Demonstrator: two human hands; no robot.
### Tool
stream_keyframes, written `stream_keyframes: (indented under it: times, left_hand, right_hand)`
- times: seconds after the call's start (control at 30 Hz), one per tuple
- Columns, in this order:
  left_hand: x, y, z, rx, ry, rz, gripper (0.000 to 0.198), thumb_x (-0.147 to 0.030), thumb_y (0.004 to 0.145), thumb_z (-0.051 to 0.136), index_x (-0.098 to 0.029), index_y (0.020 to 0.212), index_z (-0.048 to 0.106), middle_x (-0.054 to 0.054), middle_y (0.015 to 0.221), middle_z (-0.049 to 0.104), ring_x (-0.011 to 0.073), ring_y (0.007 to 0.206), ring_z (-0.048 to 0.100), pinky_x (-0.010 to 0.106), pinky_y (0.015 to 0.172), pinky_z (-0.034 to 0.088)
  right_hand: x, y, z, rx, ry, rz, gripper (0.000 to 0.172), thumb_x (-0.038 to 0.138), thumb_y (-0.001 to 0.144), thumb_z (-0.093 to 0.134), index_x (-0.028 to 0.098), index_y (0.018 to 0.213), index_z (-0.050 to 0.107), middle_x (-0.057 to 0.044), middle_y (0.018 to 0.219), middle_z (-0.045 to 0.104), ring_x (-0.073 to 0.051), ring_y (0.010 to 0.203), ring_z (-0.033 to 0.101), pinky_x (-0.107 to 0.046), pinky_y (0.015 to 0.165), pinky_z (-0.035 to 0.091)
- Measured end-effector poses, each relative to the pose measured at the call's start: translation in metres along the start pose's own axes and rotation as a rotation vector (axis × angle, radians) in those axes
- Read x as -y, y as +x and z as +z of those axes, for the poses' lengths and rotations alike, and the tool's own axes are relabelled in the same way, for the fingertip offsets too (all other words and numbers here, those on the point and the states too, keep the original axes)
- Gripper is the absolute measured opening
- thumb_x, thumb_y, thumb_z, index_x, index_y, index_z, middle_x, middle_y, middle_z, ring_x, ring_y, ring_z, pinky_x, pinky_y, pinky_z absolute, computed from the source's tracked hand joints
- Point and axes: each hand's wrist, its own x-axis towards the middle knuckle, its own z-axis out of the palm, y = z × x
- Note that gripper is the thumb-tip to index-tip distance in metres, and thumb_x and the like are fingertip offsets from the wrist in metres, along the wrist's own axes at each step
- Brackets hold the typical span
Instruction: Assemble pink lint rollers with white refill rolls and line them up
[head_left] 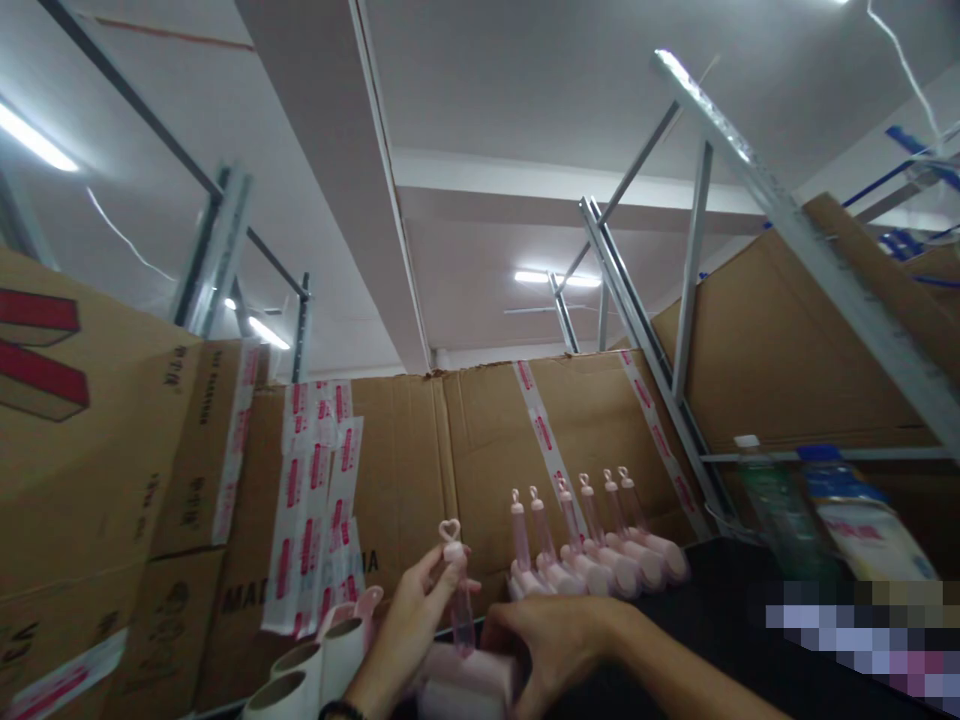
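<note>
Pink translucent plastic handle (463, 626) with a heart-shaped loop (450, 531) stood near, pinched by the left hand (420, 605), left of a far row of pink cylinders (616, 570), while the right hand (553, 632), its grip unclear, curled beside a blurred pale-pink cylinder (466, 685)

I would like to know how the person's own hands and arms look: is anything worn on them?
The left hand and the right hand wear no gloves. A dark band shows at the left wrist, partly cut off by the picture's lower edge. The right forearm shows no sleeve, band or marking.
</note>
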Motion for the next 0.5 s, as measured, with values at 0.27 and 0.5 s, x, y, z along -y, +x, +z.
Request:
stream_keyframes:
  times: [0.27,0.5]
  left_hand:
    - [0.009,-0.005,0.000,0.006,-0.052,-0.054,0.054,-0.065,0.075,0.062,-0.017,0.099,0.067,0.009,0.079,0.076,0.0256,0.084,0.071,0.033,0.077,0.053]
    - [0.010,0.001,-0.003,-0.015,0.070,0.091,0.039,-0.057,0.082,0.060,-0.019,0.090,0.066,0.004,0.074,0.072,0.0207,0.075,0.068,0.029,0.076,0.051]
  right_hand:
    - [0.035,-0.005,0.006,-0.179,-0.434,-0.237,0.034,0.038,0.074,0.070,0.026,0.105,0.062,-0.004,0.104,0.067,-0.022,0.083,0.065,-0.027,0.061,0.041]
    - [0.046,0.016,0.031,-0.330,-0.696,-0.420,0.037,0.030,0.091,0.057,0.029,0.127,0.048,-0.006,0.108,0.066,-0.020,0.069,0.070,-0.022,0.045,0.040]
